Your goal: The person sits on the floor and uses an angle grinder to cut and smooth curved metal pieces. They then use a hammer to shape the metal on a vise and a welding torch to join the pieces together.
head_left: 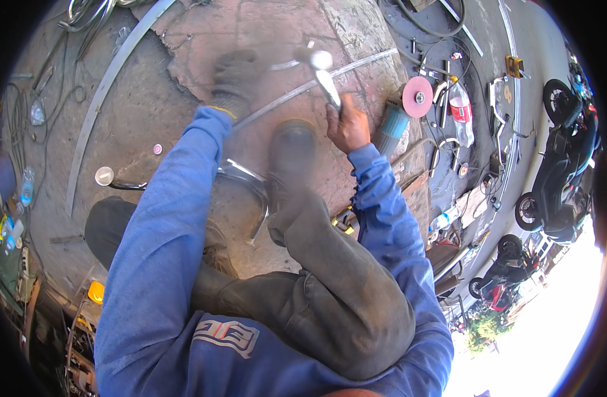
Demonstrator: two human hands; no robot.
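My right hand (351,126) is bare and wrapped round the handle of a shiny metal hammer (327,86), its round bright head pointing away from me. My left hand (234,78) wears a dark glove and is smeared by motion, so its fingers do not show clearly. Close to the glove lies a small, thin, curved metal piece (285,65); whether the glove touches it I cannot tell. A long flat metal strip (277,102) runs slantwise across the ground between my hands, passing just beyond the toe of my boot (293,149).
Right of my right hand lies a teal angle grinder (392,126) with a pink disc. Beyond it are a plastic bottle (461,109), cables and metal pieces. Bent chrome tubes (240,173) lie by my boot. A long metal bar (98,99) curves along the left. Motorcycles (558,172) stand far right.
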